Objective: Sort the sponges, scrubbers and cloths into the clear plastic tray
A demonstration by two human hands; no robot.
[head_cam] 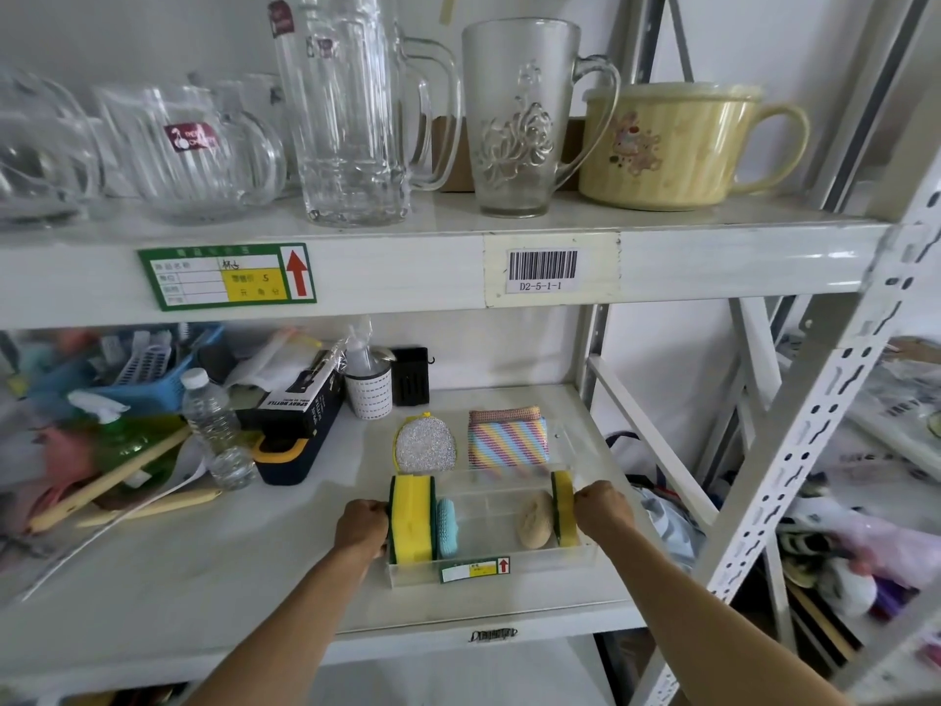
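The clear plastic tray (489,570) sits near the front of the lower shelf. Inside stand yellow-green sponges (411,519) at its left end, a light blue scrubber (447,527) beside them, a beige scrubber (534,519) and another yellow-green sponge (564,507) at the right end. My left hand (362,527) grips the tray's left end and my right hand (603,508) grips its right end. Behind the tray lie a silver glittery scrubber (425,444) and striped folded cloths (506,438).
Left of the tray are a water bottle (216,430), a black spray-bottle box (295,415), a white holder (369,389), wooden sticks and a blue basket (147,369). Glass mugs and a yellow cup (672,145) fill the upper shelf. A shelf post (794,440) rises on the right.
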